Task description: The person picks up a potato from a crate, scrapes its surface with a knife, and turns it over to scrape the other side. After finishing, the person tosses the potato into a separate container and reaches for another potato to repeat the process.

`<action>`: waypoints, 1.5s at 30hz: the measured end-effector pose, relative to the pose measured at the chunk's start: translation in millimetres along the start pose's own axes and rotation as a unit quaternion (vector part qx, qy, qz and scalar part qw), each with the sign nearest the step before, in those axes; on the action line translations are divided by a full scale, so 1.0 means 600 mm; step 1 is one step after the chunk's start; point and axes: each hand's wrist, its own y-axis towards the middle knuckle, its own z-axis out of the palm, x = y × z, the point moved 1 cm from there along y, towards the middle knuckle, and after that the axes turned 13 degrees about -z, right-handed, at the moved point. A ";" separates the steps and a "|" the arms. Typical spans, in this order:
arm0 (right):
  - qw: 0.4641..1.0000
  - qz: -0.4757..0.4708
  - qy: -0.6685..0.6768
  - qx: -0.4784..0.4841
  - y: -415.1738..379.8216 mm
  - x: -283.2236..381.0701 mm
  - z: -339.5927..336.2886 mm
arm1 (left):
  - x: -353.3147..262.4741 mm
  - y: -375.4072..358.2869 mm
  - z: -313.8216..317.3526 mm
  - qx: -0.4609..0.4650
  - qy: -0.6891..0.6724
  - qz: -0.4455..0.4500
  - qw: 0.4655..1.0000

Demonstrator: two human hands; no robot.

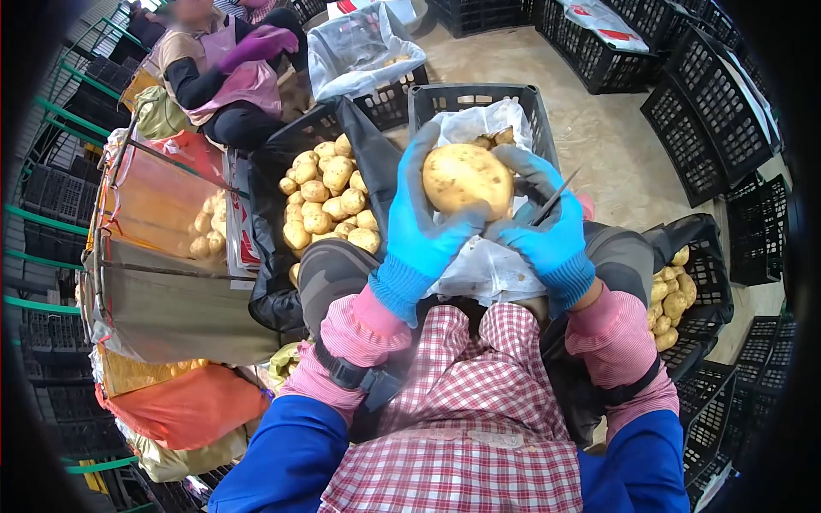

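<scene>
Bare concrete floor [599, 137] stays open at upper right, hemmed by black crates [684, 128]. At frame centre, the left hand [419, 231] grips a potato [466, 178]; the right hand [547, 235] clenches a knife [556, 197], fingers touching the potato.

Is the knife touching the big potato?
Cannot tell. In the head view the right hand holds the knife beside the potato, which the left hand grips, but gloved fingers hide where the blade meets it.
</scene>
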 end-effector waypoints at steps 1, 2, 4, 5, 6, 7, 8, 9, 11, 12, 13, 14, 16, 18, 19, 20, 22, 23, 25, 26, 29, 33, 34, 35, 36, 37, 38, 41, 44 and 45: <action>0.999 -0.023 -0.038 0.007 0.001 0.004 0.001 | 0.006 0.004 -0.003 -0.009 0.032 0.020 0.999; 1.000 0.005 -0.024 0.004 0.003 0.011 0.002 | 0.009 0.001 -0.004 0.024 -0.055 -0.085 0.995; 0.992 0.110 0.057 -0.015 0.008 0.031 0.006 | 0.014 -0.007 -0.003 0.084 -0.226 -0.288 0.927; 0.981 0.167 0.094 -0.021 0.011 0.038 0.004 | 0.014 -0.008 0.002 0.097 -0.217 -0.315 0.919; 0.966 0.224 0.129 -0.030 0.014 0.044 0.003 | 0.019 -0.010 0.003 0.097 -0.262 -0.334 0.900; 0.955 0.261 0.135 -0.033 0.017 0.046 -0.002 | 0.028 -0.011 0.002 0.098 -0.305 -0.352 0.879; 0.944 0.298 0.141 -0.037 0.017 0.045 -0.007 | 0.033 -0.013 0.004 0.100 -0.348 -0.371 0.855; 0.945 0.291 0.143 -0.043 0.016 0.043 -0.008 | 0.033 -0.014 0.005 0.094 -0.348 -0.375 0.854; 0.948 0.277 0.148 -0.055 0.015 0.037 -0.003 | 0.032 -0.016 0.003 0.083 -0.349 -0.382 0.852; 0.955 0.254 0.141 -0.058 0.013 0.033 0.002 | 0.035 -0.020 0.001 0.098 -0.280 -0.304 0.905; 0.962 0.231 0.134 -0.060 0.012 0.030 0.008 | 0.040 -0.026 -0.002 0.112 -0.208 -0.220 0.946; 0.968 0.207 0.127 -0.063 0.012 0.029 0.013 | 0.042 -0.025 -0.006 0.117 -0.191 -0.205 0.953; 0.966 0.213 0.132 -0.062 0.015 0.041 0.019 | 0.034 -0.014 -0.012 0.119 -0.215 -0.245 0.938; 0.963 0.213 0.145 -0.078 0.010 0.039 0.021 | 0.020 -0.012 -0.005 0.094 -0.205 -0.277 0.934; 0.961 0.206 0.156 -0.095 0.007 0.026 0.021 | 0.013 -0.014 0.004 0.073 -0.154 -0.253 0.952; 0.956 0.222 0.163 -0.101 0.005 0.025 0.018 | 0.016 -0.019 0.009 0.080 -0.132 -0.205 0.967; 0.940 0.274 0.174 -0.103 0.008 0.032 0.009 | 0.038 -0.031 0.011 0.117 -0.115 -0.082 0.983; 0.929 0.309 0.179 -0.097 0.010 0.037 0.006 | 0.053 -0.035 0.007 0.117 -0.111 -0.079 0.984; 0.933 0.305 0.169 -0.084 0.010 0.039 0.009 | 0.068 -0.036 0.003 0.088 -0.096 -0.143 0.981; 0.936 0.303 0.164 -0.077 0.010 0.039 0.010 | 0.073 -0.035 0.001 0.100 -0.130 -0.176 0.971; 0.932 0.292 0.208 -0.047 0.004 0.027 0.008 | 0.094 -0.029 -0.011 0.176 -0.285 -0.252 0.908; 0.967 0.195 0.160 -0.031 0.014 0.052 0.016 | 0.082 -0.026 -0.001 0.187 -0.483 -0.331 0.789; 0.993 0.094 0.068 0.001 0.009 0.035 0.017 | 0.071 -0.026 0.007 0.156 -0.499 -0.348 0.778; 0.999 0.023 -0.005 0.031 0.007 0.024 0.016 | 0.060 -0.025 0.017 0.106 -0.483 -0.356 0.793; 0.994 -0.048 -0.080 0.050 0.008 0.016 0.016 | 0.056 -0.025 0.022 0.056 -0.467 -0.364 0.804; 0.985 -0.084 -0.134 0.067 0.009 0.010 0.015 | 0.065 -0.024 0.019 0.135 -0.508 -0.353 0.774; 0.991 -0.050 -0.104 0.066 0.007 0.010 0.012 | 0.085 -0.021 0.010 0.214 -0.545 -0.338 0.737; 0.982 0.158 0.103 0.025 0.012 0.041 0.005 | 0.089 -0.021 -0.009 0.313 -0.337 -0.231 0.857; 0.939 0.299 0.162 -0.044 0.014 0.041 -0.012 | 0.003 -0.022 0.004 0.084 0.154 -0.055 0.983; 0.953 0.249 0.154 -0.084 0.009 0.031 -0.006 | -0.003 -0.011 0.010 0.068 0.022 -0.088 0.994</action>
